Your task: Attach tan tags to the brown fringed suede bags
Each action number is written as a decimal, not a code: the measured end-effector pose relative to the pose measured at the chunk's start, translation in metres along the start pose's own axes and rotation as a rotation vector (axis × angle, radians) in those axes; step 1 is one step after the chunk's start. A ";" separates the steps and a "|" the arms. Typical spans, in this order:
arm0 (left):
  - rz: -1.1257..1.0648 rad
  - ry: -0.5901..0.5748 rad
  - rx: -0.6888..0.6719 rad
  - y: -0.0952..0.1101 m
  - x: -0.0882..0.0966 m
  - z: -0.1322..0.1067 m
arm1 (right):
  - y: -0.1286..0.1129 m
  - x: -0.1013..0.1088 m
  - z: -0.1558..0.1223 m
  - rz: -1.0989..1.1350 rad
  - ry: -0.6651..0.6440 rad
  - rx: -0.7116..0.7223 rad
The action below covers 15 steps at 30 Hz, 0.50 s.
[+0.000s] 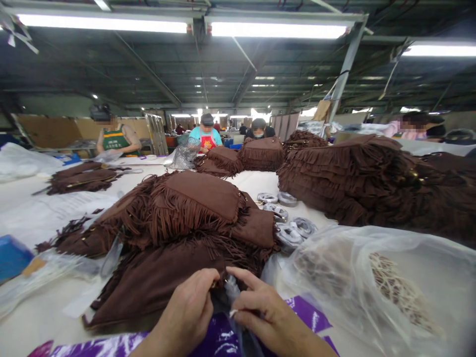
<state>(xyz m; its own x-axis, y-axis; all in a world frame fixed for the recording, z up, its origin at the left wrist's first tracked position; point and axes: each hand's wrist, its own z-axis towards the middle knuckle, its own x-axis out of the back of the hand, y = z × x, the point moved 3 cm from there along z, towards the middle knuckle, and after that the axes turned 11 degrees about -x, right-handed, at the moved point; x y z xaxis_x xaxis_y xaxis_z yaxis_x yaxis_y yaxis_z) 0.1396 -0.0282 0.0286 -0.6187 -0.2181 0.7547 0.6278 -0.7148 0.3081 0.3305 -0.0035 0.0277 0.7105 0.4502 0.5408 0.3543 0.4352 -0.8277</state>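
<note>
A brown fringed bag (159,277) lies flat in front of me, its near right corner reaching my hands. At that corner my left hand (188,310) is closed in a pinch around a small gold-coloured metal fitting, mostly hidden by the fingers. My right hand (262,307) sits close beside it, thumb and fingers curled on a strip wrapped in clear plastic (232,287). The tip of its index finger is near the fitting; whether they touch I cannot tell. Beneath both hands spreads shiny purple printed plastic (219,337).
More brown fringed bags (201,193) are heaped just beyond, with a larger pile (334,173) at right. Several plastic-wrapped coils (290,233) lie between. A big clear plastic bag (372,277) covers the near right. A blue box (13,258) stands left. Several people work farther back.
</note>
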 end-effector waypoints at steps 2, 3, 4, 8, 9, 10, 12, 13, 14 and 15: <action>-0.024 0.044 -0.005 -0.002 0.008 0.000 | -0.005 -0.003 0.005 -0.033 0.041 0.092; -0.041 0.051 -0.011 -0.003 0.012 0.001 | -0.006 -0.006 0.008 -0.041 0.065 0.144; -0.062 0.050 -0.018 -0.003 0.015 0.002 | -0.006 -0.009 0.009 -0.054 0.087 0.200; -0.111 0.054 -0.036 -0.004 0.020 0.003 | 0.003 -0.032 0.012 -0.331 0.261 0.383; -0.110 0.071 -0.034 -0.005 0.020 0.003 | 0.006 -0.039 0.012 -0.444 0.337 0.425; -0.109 0.090 -0.032 -0.007 0.019 0.003 | 0.008 -0.047 0.013 -0.549 0.407 0.471; -0.120 0.130 -0.012 -0.013 0.016 0.002 | 0.011 -0.060 0.015 -0.682 0.515 0.555; -0.132 0.155 0.000 -0.017 0.015 0.002 | 0.011 -0.066 0.017 -0.706 0.553 0.589; -0.146 0.182 0.011 -0.021 0.014 0.002 | 0.011 -0.070 0.020 -0.713 0.577 0.615; -0.158 0.207 0.019 -0.025 0.014 0.002 | 0.010 -0.073 0.022 -0.711 0.595 0.634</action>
<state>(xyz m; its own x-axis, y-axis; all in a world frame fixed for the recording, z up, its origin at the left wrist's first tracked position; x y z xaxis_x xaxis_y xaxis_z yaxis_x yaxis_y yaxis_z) 0.1161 -0.0121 0.0322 -0.7922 -0.2374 0.5622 0.5230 -0.7389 0.4249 0.2689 -0.0148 -0.0161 0.7075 -0.4285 0.5620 0.5417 0.8395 -0.0419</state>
